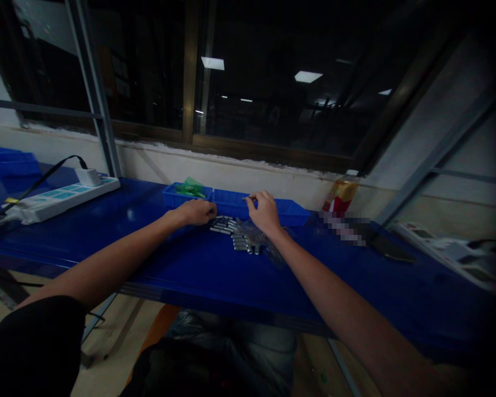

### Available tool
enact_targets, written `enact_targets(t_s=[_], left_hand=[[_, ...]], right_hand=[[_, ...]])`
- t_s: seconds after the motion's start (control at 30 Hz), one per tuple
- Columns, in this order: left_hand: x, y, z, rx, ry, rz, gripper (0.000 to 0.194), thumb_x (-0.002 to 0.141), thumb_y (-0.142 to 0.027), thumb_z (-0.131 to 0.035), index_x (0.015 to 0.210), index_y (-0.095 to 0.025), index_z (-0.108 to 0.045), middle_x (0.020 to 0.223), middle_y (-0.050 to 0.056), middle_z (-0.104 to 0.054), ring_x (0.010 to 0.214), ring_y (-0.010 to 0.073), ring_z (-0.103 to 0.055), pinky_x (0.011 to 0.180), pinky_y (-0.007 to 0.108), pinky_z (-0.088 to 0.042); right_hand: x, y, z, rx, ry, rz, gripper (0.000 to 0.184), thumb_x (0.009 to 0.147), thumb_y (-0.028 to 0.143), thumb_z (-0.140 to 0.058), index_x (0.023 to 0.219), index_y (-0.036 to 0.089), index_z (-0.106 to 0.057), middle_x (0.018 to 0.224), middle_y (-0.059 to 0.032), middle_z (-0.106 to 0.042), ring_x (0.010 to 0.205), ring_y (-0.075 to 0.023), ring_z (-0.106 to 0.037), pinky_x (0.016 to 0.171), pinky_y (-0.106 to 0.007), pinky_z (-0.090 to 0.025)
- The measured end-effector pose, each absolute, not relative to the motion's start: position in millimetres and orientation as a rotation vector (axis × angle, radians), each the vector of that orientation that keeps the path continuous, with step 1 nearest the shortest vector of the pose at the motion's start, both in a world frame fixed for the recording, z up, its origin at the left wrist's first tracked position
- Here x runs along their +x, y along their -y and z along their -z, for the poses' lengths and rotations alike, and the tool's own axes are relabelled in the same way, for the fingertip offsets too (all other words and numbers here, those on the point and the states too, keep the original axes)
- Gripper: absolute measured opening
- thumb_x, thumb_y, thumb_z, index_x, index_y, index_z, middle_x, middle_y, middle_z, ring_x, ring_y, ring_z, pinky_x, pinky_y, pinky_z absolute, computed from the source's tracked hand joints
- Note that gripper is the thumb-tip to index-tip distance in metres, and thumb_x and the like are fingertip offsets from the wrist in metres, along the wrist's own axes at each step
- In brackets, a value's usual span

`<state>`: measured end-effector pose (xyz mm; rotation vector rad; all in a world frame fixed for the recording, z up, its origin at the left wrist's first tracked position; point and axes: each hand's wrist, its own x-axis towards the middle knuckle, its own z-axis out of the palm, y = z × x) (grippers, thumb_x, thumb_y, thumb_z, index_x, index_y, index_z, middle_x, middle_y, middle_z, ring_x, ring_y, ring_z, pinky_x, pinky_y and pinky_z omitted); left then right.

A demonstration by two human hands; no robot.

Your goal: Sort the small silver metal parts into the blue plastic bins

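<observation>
Several small grey metal pieces (236, 234) lie in a loose pile on the blue table (182, 264), partly on clear plastic. My left hand (197, 212) rests at the pile's left edge with fingers curled; what it holds is too small to name. My right hand (264, 212) is raised just right of the pile and pinches a thin metal piece (248, 198) over a blue bin (231, 203).
A second blue bin (171, 197) at the left holds green items (189, 188). A white power strip (58, 198) with a black cable lies far left. A red and yellow can (339, 198) stands at the right. Another power strip (450, 251) lies far right. Dark window behind.
</observation>
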<state>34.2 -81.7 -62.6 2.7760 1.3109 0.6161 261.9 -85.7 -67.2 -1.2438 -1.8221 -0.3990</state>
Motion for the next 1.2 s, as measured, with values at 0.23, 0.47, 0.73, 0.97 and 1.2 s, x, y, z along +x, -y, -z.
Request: enact_targets(t_s=[0.23,0.47,0.73,0.97,1.2], left_hand=[[38,90,57,2.737,-1.497,-0.461,0.011,0.071,-0.026,-0.057,0.076,-0.020,-0.066,0.075,0.006,-0.066,0.064,0.0174,-0.058,0.061,0.026,-0.042],[35,90,57,2.791,-1.490,-0.308,0.014,0.069,-0.030,-0.059,0.078,-0.022,-0.065,0.078,0.006,-0.067,0.066,0.0175,-0.058,0.059,0.025,-0.041],[41,91,54,2.775,-1.447,-0.514,0.018,0.077,-0.022,-0.047,0.084,-0.019,-0.063,0.080,0.009,-0.067,0.071,0.0214,-0.061,0.061,0.028,-0.041],[50,104,41,2.696,-1.234,-0.882,0.027,0.082,-0.018,-0.039,0.107,-0.013,-0.050,0.066,0.003,-0.061,0.059,0.0152,-0.055,0.056,0.025,-0.039],[52,104,43,2.616,-1.050,-0.994,0.021,0.082,-0.015,-0.037,0.102,-0.013,-0.046,0.063,0.000,-0.054,0.055,0.0108,-0.049,0.054,0.023,-0.036]], right_hand=[[263,89,68,-1.392,1.878,0.427,0.019,0.081,0.032,-0.051,0.084,0.020,-0.064,0.086,-0.0096,-0.057,0.088,-0.0253,-0.049,0.074,-0.037,-0.037],[263,90,69,-1.411,1.890,0.440,0.020,0.080,0.033,-0.051,0.078,0.021,-0.066,0.083,-0.0091,-0.058,0.086,-0.0244,-0.049,0.072,-0.037,-0.038],[252,99,63,-1.348,1.919,0.407,0.019,0.080,0.032,-0.051,0.079,0.020,-0.065,0.083,-0.0084,-0.059,0.088,-0.0242,-0.049,0.075,-0.038,-0.039],[233,114,60,-1.086,2.220,0.314,0.016,0.078,0.027,-0.054,0.091,0.020,-0.060,0.084,-0.0047,-0.059,0.083,-0.0197,-0.050,0.075,-0.033,-0.039],[230,119,58,-1.021,2.239,0.240,0.012,0.077,0.020,-0.053,0.089,0.019,-0.053,0.083,-0.0036,-0.056,0.081,-0.0178,-0.050,0.073,-0.030,-0.038]])
